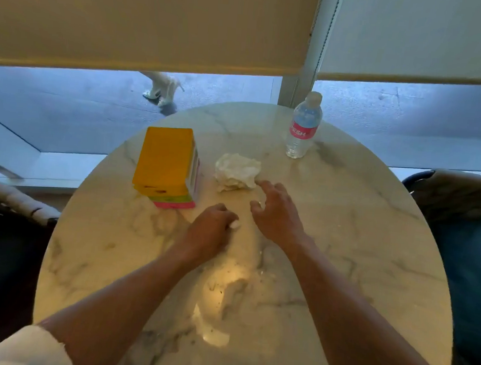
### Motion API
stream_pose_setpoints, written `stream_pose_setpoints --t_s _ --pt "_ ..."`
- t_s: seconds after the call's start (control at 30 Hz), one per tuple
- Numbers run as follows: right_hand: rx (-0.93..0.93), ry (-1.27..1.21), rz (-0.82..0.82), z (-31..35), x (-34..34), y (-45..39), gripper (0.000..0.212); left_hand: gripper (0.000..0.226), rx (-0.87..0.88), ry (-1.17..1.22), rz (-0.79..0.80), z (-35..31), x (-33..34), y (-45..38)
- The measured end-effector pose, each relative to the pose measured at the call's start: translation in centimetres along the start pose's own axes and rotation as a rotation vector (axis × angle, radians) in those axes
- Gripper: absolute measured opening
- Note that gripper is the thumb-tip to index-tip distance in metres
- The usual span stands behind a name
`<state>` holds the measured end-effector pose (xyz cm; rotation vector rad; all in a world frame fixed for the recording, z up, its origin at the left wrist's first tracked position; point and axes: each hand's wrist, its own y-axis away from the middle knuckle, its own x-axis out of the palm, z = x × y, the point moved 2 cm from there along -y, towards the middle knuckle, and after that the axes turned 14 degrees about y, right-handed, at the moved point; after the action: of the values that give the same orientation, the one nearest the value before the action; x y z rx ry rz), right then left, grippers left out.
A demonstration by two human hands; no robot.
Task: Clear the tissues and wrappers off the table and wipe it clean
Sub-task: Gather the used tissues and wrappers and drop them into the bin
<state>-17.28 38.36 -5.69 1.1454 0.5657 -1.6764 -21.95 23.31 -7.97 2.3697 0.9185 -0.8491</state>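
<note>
Step in hand, by judgement: gathering litter off marble table
Crumpled tissue at table centre, just right of yellow tissue box, well nearer than water bottle
Right hand: fingers spread wide, empty, index tip just beside crumpled tissue
Left hand: fingers curled round small white scrap, near side of tissue
Next move: close right fingers over tissue, lift clear; wiping not yet begun

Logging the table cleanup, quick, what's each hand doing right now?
Left hand: fingers curled, pinching a small white scrap.
Right hand: open, holding nothing, reaching toward the crumpled tissue.
</note>
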Motion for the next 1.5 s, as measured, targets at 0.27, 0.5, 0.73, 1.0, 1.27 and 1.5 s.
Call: stream_pose_setpoints --t_s 0.27,0.5,0.73,1.0,1.27,1.5 --pt "-0.081 0.099 -0.052 0.8 2.4 -6.4 0.045 0.017 -0.139 0.188 -0.189 1.2 -1.6 6.0" --pt "0.122 -0.255 -0.378 0.6 0.4 -1.9 0.030 0.013 -0.332 0.291 -0.248 1.5 -2.6 11.4" --pt "0.415 -0.663 -0.433 -1.1 0.8 10.2 0.037 0.027 -0.253 0.467 -0.222 0.3 -2.3 17.4" --pt "0.723 -0.925 -0.454 -1.8 3.6 27.1 0.035 0.013 -0.107 0.485 -0.042 0.0 -0.8 23.0" --pt "1.021 -1.248 -0.727 -5.3 5.6 43.5 0.018 0.015 -0.035 0.449 0.294 -2.8 5.4 29.4" --pt "1.298 -0.960 -0.765 -11.5 8.9 55.4 0.013 0.027 0.004 0.398 0.557 -6.0 14.4 35.8"
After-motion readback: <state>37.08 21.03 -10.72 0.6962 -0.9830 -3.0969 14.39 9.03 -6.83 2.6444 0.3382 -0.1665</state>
